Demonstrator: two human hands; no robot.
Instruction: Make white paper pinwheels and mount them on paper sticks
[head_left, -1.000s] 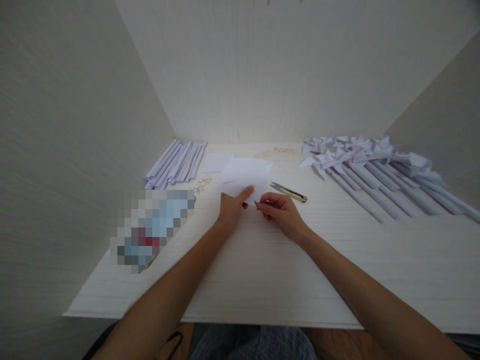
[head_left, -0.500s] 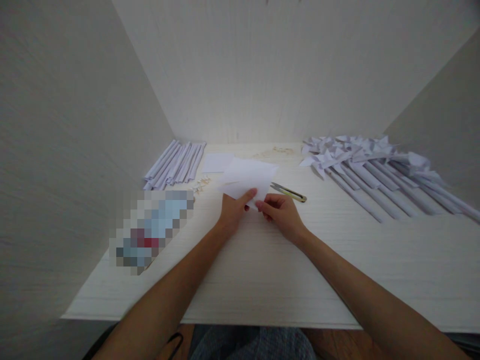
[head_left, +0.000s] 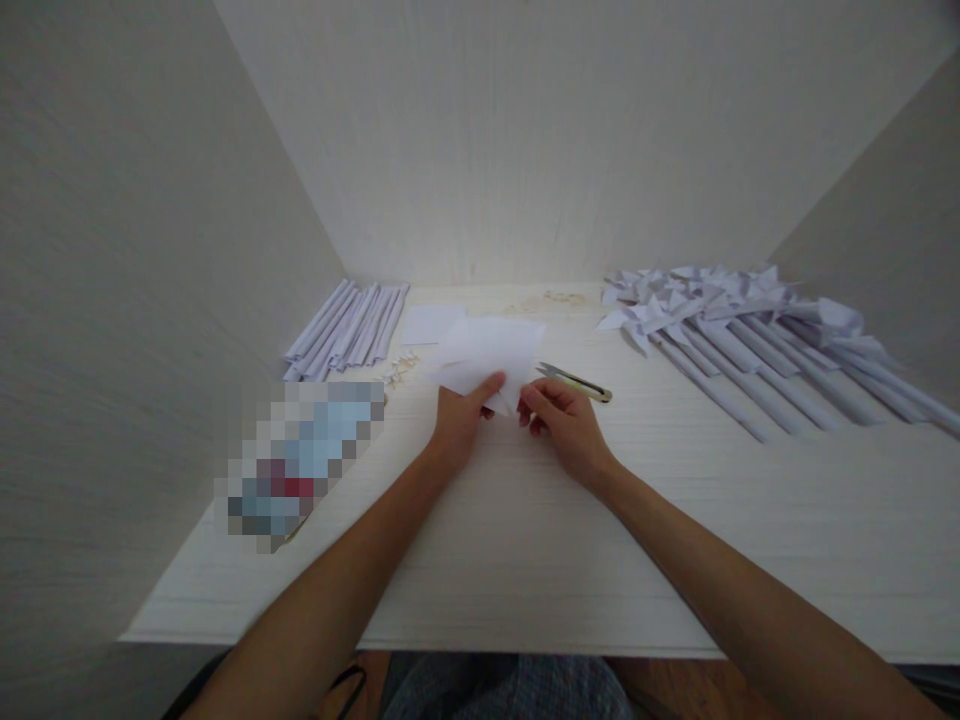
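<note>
A white square sheet of paper [head_left: 491, 348] with slits cut in from its corners is held above the table. My left hand [head_left: 459, 420] grips its near edge, thumb on top and fingers underneath. At the near right corner, my right hand [head_left: 559, 415] has its thumb and fingers pinched together against the paper's edge. A slit shows between the two hands. Just beyond my right hand lie thread snips [head_left: 576, 382], their blades pointing left. Another white paper sheet [head_left: 431, 325] rests flat behind the held one.
Rolled paper sticks [head_left: 349, 328] are stacked at the back left, with small pale pieces [head_left: 401, 368] near them. A blurred-out object [head_left: 307, 465] lies on the left. Several paper pinwheels on sticks [head_left: 739, 345] fill the right back. Walls [head_left: 480, 150] enclose the table [head_left: 525, 560].
My right hand's thumb has slid off the paper's face to its right edge. The near corner and a slit are now more exposed. My left hand keeps its grip.
</note>
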